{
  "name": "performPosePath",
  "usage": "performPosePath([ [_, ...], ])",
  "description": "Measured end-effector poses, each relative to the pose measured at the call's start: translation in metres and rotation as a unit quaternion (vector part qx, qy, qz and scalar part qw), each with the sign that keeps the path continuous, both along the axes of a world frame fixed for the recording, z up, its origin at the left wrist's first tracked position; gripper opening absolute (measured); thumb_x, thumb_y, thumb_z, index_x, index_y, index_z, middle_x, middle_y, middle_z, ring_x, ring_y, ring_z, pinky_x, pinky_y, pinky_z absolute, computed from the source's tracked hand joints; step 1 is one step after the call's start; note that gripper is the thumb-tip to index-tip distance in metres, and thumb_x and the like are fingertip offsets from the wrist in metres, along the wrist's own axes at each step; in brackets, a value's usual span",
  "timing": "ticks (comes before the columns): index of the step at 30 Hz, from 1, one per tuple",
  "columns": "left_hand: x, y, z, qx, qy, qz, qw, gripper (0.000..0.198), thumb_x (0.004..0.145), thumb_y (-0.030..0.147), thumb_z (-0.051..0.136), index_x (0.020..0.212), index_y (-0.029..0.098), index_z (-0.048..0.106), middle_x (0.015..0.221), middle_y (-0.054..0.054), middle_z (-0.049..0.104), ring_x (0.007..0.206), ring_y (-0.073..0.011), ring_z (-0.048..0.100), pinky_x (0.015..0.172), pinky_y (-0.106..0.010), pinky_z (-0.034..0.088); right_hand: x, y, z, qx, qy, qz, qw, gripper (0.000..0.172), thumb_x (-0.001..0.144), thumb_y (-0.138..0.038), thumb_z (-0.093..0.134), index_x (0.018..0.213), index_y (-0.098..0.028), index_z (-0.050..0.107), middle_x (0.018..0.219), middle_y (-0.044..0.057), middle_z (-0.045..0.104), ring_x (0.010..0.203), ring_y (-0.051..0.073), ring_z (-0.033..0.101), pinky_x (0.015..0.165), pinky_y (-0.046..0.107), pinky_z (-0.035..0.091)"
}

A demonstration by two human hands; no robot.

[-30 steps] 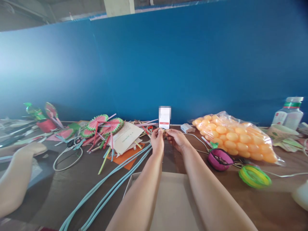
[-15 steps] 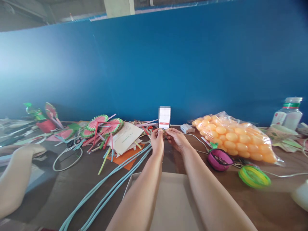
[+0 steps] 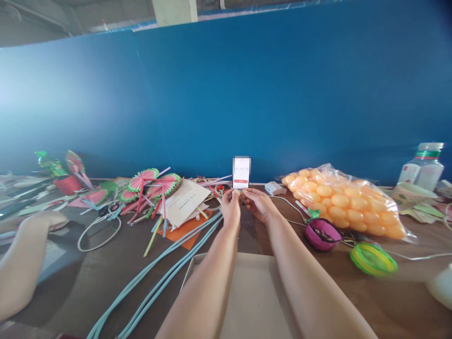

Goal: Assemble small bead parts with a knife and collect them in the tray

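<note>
My left hand (image 3: 231,205) and my right hand (image 3: 260,203) meet at arm's length in the middle of the head view. Their fingertips pinch a small brownish thing (image 3: 241,192) between them, too small to identify. Right behind it, a phone (image 3: 241,180) with a lit white screen and a red button leans upright against the blue wall. Below my forearms lies a shallow light-coloured box or tray (image 3: 252,292), partly covered by them.
Watermelon-patterned paper fans (image 3: 164,184), papers (image 3: 184,202) and pale blue tubes (image 3: 158,271) lie to the left. Another person's arm (image 3: 26,259) is at far left. To the right are a bag of orange balls (image 3: 341,201), a purple pouch (image 3: 322,239), green rings (image 3: 372,259) and a bottle (image 3: 422,167).
My hands stay in place with the small thing between their fingertips. At far left, the strips by the other person's hand have shifted slightly.
</note>
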State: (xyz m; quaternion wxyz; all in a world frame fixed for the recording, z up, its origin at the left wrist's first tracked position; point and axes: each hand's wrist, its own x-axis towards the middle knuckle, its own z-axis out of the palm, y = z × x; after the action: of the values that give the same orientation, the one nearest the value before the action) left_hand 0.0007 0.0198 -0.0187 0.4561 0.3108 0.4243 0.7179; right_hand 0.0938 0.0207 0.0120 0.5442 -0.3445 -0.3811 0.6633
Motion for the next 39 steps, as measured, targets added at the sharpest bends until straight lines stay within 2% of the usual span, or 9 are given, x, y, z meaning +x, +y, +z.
performPosePath([
  [17,-0.0003,-0.0001,-0.0005,0.004,0.005,-0.001,1.0,0.038,0.074,0.043,0.068,0.096,0.012,0.066,0.08,-0.006,0.066,0.065,-0.0141,0.058,0.061,-0.027,0.045,0.0022,0.005,-0.0056,-0.008,0.01,0.017,1.0,0.018,0.065,-0.018,0.078,0.079,-0.014,0.067,0.063,-0.001,0.059,0.049,0.005,0.046,0.043,0.016,0.041],
  [39,-0.0013,0.003,-0.0053,0.004,0.013,-0.006,1.0,0.038,0.074,0.046,0.067,0.095,0.013,0.067,0.076,-0.005,0.065,0.063,-0.0141,0.057,0.061,-0.028,0.046,0.0025,0.0056,-0.0068,-0.011,-0.02,0.014,1.0,0.024,0.064,-0.023,0.079,0.082,-0.016,0.066,0.061,-0.003,0.056,0.048,0.005,0.044,0.041,0.017,0.033],
])
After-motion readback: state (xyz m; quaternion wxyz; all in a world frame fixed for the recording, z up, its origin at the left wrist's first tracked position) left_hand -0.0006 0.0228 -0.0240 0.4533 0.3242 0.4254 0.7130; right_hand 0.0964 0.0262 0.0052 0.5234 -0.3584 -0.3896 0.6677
